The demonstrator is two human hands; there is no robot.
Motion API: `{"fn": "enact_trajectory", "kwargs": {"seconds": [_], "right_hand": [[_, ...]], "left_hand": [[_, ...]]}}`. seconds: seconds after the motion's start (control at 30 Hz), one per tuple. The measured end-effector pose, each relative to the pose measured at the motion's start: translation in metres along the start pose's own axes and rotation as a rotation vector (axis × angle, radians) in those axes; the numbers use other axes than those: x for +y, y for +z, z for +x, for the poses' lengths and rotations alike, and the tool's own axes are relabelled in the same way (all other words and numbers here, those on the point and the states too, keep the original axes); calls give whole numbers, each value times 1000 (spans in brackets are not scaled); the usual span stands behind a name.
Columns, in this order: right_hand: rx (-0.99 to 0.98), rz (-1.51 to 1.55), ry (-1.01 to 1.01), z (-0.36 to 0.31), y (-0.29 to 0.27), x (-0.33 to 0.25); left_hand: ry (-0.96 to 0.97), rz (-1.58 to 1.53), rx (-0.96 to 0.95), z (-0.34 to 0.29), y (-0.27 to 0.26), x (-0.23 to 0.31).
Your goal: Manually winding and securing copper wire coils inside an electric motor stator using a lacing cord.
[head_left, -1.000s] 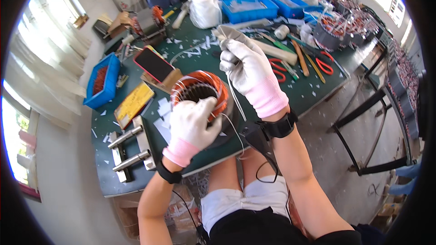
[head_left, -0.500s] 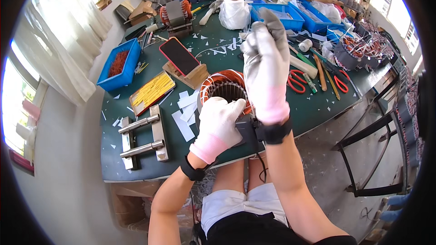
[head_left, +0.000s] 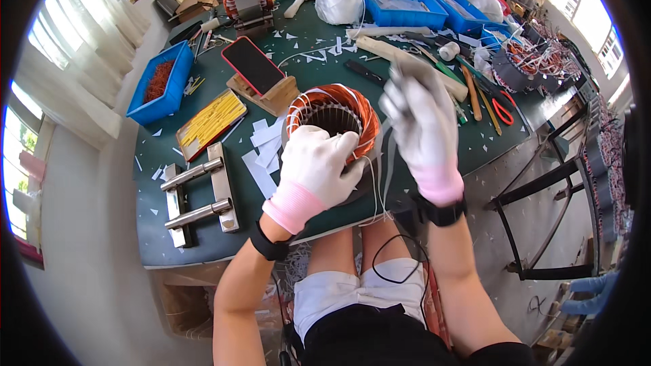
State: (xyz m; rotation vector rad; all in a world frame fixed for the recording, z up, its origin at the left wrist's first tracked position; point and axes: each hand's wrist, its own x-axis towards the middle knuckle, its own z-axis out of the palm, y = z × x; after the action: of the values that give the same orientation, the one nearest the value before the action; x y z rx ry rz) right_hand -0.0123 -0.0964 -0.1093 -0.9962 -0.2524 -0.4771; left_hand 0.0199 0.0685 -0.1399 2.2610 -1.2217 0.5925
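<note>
In front of me on the green tabletop stands a motor stator (head_left: 368, 120), a ring of copper-coloured windings bound with white cord. My left hand (head_left: 315, 163), in a white glove with a pink cuff, is closed over its near rim, with the fingertips hidden at the inner opening. Off the stator's right side, my right hand (head_left: 426, 118) is raised in a like glove whose grey fingers are blurred by motion. White cord (head_left: 375, 190) hangs in loose strands between the stator and the right hand. Whether the right fingers hold it is unclear.
Left of the stator are a phone (head_left: 253, 66) on a wooden block, a tray of yellow strips (head_left: 211, 125), a blue bin (head_left: 178, 80) and a metal frame (head_left: 196, 193). White paper pieces (head_left: 260, 169) lie beside it. Tools, including red-handled scissors (head_left: 502, 107), lie at the right.
My right hand has come down and to the right, nearer to me, and loose white cord now shows beside it. The left hand stays on the stator. The whole view has shifted slightly.
</note>
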Motion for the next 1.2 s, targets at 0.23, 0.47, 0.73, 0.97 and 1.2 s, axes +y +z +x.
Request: {"fn": "enact_trajectory", "kwargs": {"seconds": [0.23,0.47,0.73,0.97,1.2], "right_hand": [[39,-807,-269,-108,-40,20],[13,-1124,-490,-89,-30,50],[26,-1036,-430,-86,-19,68],[318,-445,-86,-97,4,65],[-806,-155,650,-88,-69,-27]], "left_hand": [[-8,15,-91,0,-16,-7],[-71,41,-175,0,-23,5],[-21,49,-157,2,-17,-1],[113,206,-192,10,-16,-6],[-72,500,142,-6,-19,11]]}}
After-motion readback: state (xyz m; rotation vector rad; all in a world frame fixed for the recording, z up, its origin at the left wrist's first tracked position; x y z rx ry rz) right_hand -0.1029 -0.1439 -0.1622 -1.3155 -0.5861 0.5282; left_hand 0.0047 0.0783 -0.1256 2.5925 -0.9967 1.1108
